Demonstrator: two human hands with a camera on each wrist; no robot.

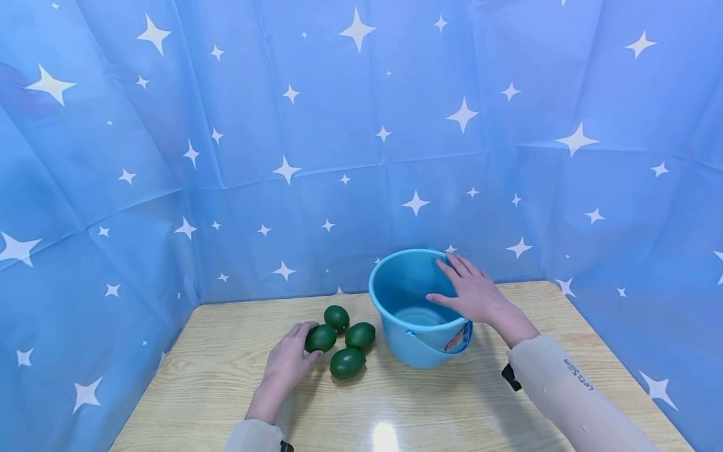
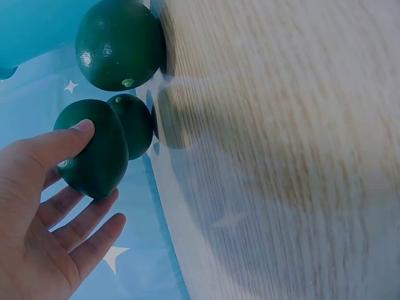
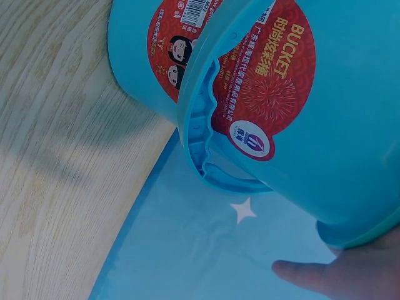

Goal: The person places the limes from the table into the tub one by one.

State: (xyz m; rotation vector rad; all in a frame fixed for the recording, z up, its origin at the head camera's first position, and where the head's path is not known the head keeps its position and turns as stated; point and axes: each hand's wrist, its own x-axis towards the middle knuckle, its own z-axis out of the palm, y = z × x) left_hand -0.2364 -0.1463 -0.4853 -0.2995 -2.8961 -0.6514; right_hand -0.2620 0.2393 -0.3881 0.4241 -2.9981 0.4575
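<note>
My left hand [image 1: 289,361] is at the left of a small group of glossy dark green limes on the table. Its thumb and fingers hold the leftmost lime [image 1: 321,338]; the left wrist view shows the thumb on this lime [image 2: 97,153] and the fingers behind it. Close by lie a back lime [image 1: 336,318], a right lime [image 1: 360,336] and a front lime [image 1: 348,363]. Over the right rim of a light blue bucket [image 1: 420,348] lies my right hand [image 1: 474,296], fingers spread and extended. In the right wrist view, part of that hand [image 3: 369,272] shows beside the rim.
The bucket's handle [image 1: 437,348] hangs down at its front, near a red label [image 3: 269,81]. Under everything is a light wood-grain table [image 1: 226,376]. A blue curtain [image 1: 327,138] with white stars surrounds the table's back and sides.
</note>
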